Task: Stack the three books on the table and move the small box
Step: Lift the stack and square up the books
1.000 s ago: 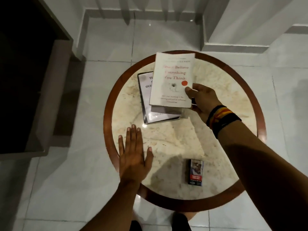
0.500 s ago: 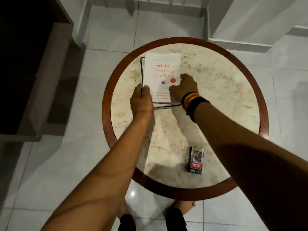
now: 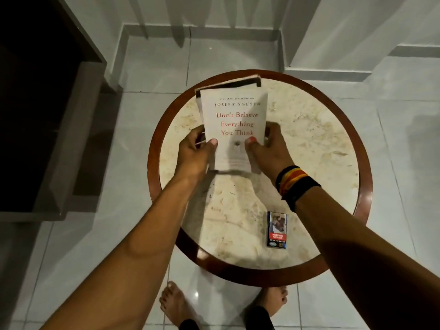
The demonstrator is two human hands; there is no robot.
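Left hand and right hand each had a grip clamped on the book stack, thumbs on top. Small box lay near-right on the tabletop, well apart

Book stack on the table's far-left part, small box nearer (rightward, well apart)

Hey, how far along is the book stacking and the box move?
Stacking looks mostly done: the white book tops the pile, a darker book showing beneath. In hand: the left hand and right hand grip that pile. Left: the small box lies untouched near the table's front edge.
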